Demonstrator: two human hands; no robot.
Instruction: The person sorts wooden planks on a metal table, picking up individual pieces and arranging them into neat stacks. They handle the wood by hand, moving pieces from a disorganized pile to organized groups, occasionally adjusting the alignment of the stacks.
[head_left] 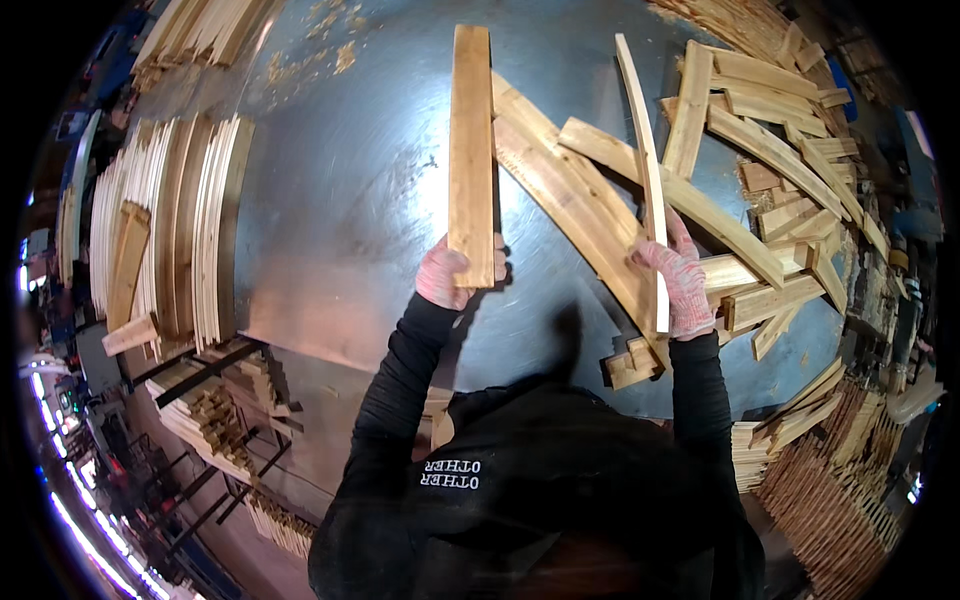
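My left hand (pixel 446 275), in a pink and white knit glove, grips the near end of a flat wooden board (pixel 471 150) that points away from me, its broad face up. In my right hand (pixel 680 280), gloved alike, a thinner wooden slat (pixel 645 150) is held on edge, its narrow side toward me. Between the two hands, a wide board (pixel 570 195) lies slantwise on the metal table (pixel 340 180). Another board (pixel 690 210) crosses behind the slat and under my right hand's reach. Short wood offcuts (pixel 632 364) rest near the table's front edge.
A jumbled pile of boards (pixel 790 160) covers the table's right side. Upright-packed slats (pixel 180 230) stand in a row at the left, with another stack (pixel 205 30) beyond. Below, stacked wood (pixel 205 415) sits on a dark metal rack. More piled strips (pixel 830 490) are at the lower right.
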